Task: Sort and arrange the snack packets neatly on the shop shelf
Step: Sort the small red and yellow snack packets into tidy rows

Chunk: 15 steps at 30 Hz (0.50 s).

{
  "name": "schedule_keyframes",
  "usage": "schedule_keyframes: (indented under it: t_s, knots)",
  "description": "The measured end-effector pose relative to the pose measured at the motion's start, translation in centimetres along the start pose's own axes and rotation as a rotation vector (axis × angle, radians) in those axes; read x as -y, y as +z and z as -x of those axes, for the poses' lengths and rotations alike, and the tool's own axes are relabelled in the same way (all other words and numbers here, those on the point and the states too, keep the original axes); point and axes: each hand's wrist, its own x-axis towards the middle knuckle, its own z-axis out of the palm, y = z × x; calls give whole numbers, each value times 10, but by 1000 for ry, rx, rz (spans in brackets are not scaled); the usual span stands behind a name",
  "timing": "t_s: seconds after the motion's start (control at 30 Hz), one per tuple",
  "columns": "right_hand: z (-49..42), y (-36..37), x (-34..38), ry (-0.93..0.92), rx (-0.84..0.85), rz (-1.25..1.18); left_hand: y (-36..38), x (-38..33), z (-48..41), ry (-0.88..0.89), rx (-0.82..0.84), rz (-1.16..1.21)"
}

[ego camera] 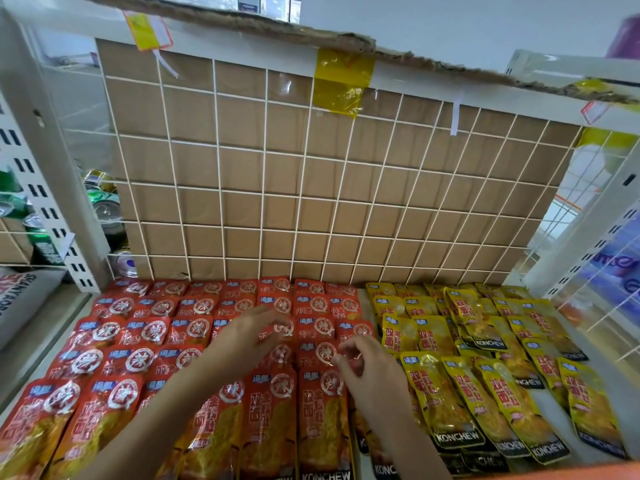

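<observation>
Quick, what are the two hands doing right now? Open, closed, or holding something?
Left hand: open, fingers spread over the red packets.
Right hand: fingers curled just above the red packets; whether it pinches one cannot be told.

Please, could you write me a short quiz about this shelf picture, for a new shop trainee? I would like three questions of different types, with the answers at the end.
1. True or false: the yellow packets lie to the left of the red packets.
2. Multiple choice: the left hand is over which packets? A. red B. yellow C. none, it is off the shelf
3. Fill in: behind the white wire grid at the back of the shelf stands a brown sheet of ____.

Key: 1. False, the yellow ones are on the right. 2. A. 3. cardboard.
</observation>
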Motion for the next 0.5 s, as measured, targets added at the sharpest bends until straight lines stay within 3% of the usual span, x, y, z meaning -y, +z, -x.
schedule_keyframes:
  t_s: [0.27, 0.43, 0.5]
  knots:
    - [5, -1, -21, -14, -71, -16, 30, -6, 58, 13, 19, -346]
    - [12, 1, -31, -28, -77, 3, 54, -12, 72, 21, 123, -438]
    - [14, 2, -34, -21, -37, 21, 64, -11, 73, 27, 50, -475]
